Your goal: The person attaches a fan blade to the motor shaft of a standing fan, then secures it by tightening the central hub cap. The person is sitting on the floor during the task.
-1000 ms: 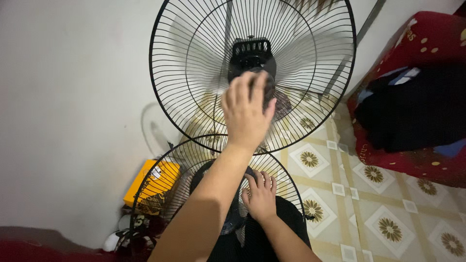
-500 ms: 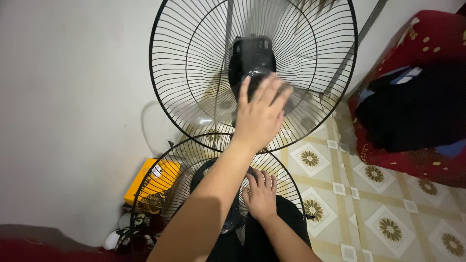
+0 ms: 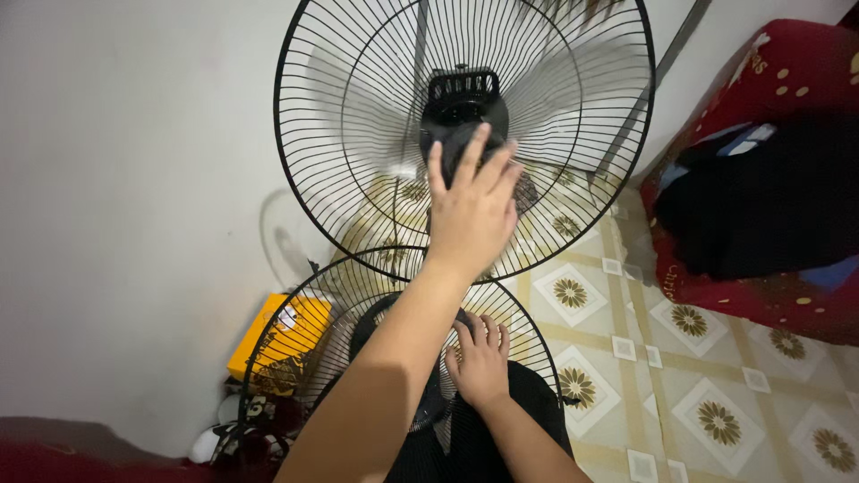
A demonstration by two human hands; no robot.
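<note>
the left hand [image 3: 472,215] lay flat and unclenched against the round black wire fan guard [image 3: 465,134], fingers spread over its black motor hub [image 3: 461,103], likely steadying it. the right hand [image 3: 480,362], also unclenched, rested on the lower black wire guard [image 3: 295,340] below, bracing it.

Round wire fan guard [image 3: 358,116]: black. Motor housing [image 3: 461,98]: black. Box [image 3: 282,335]: yellow. Tiled floor [image 3: 716,402]: cream, brown floral medallions. Cushion [image 3: 787,72]: red, gold-dotted.
</note>
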